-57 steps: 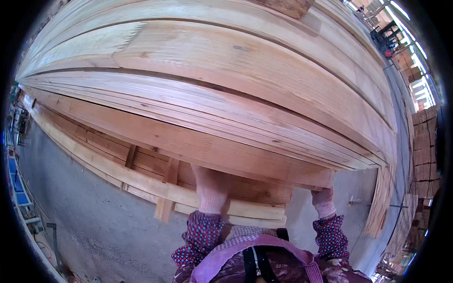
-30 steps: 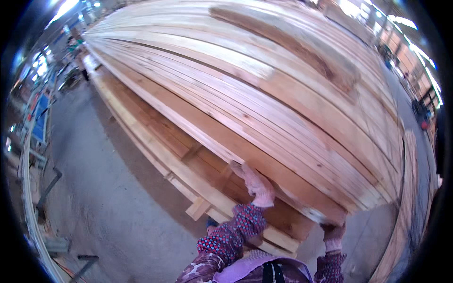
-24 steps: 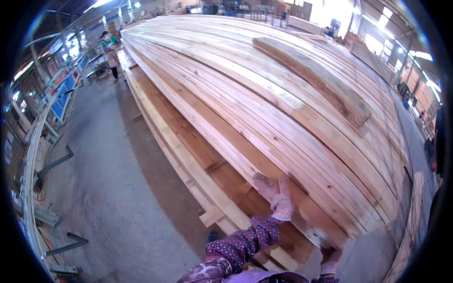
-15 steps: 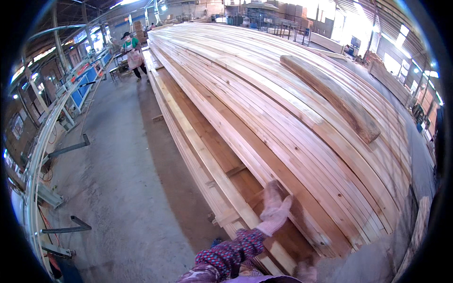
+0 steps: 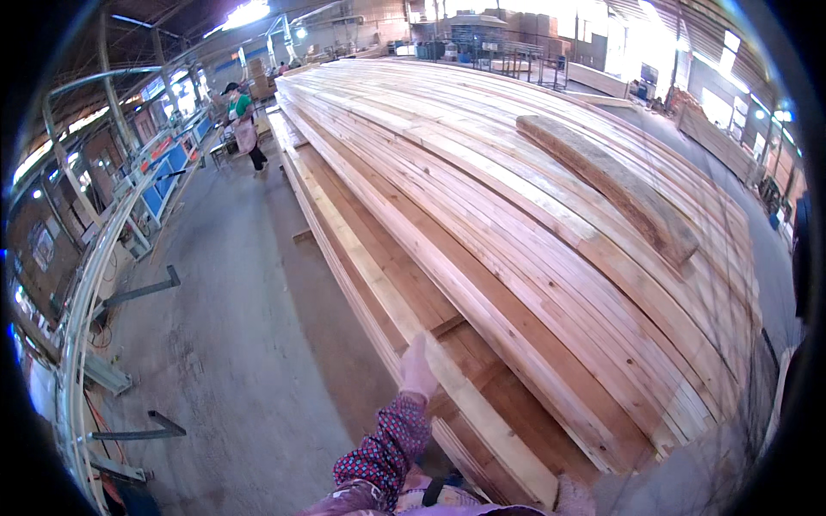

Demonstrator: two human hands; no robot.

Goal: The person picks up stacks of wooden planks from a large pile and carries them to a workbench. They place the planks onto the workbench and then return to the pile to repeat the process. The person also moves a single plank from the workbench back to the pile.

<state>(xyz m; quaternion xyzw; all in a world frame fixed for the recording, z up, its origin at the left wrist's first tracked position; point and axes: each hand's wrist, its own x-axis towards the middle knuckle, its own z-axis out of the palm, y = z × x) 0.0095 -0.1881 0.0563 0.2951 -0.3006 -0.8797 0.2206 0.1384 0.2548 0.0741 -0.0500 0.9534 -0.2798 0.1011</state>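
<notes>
Right hand [image 5: 575,497] at the bottom edge, blurred, just beside the near end of the pale board [image 5: 482,413]; can't tell whether it's closed on it. Left hand [image 5: 417,370] farther up, touching the board's left edge; fingers partly hidden, grip can't be told. Hands well apart, the board's near stretch running between them. Patterned sleeve [image 5: 387,447] on the left forearm, dark with small red and blue spots.

Pale board runs lengthwise along the left side of the pile, away from the wearer. Narrow boards [image 5: 465,456] low on its left near the wearer; brown boards [image 5: 503,387] lower on its right, with a short crosspiece [image 5: 448,326] near the left hand. Right of those, a wide stack of long planks [image 5: 551,284], thick rough-edged timber [image 5: 611,189] lying on top at a slant.

Left: grey concrete floor [image 5: 249,327], dark angled metal bars [image 5: 142,430] jutting over it, then blue-panelled equipment [image 5: 157,187]. Farther, a person in a green top and apron [image 5: 242,129] stands near the pile's far end. Bright window openings [image 5: 637,47] at the back right.
</notes>
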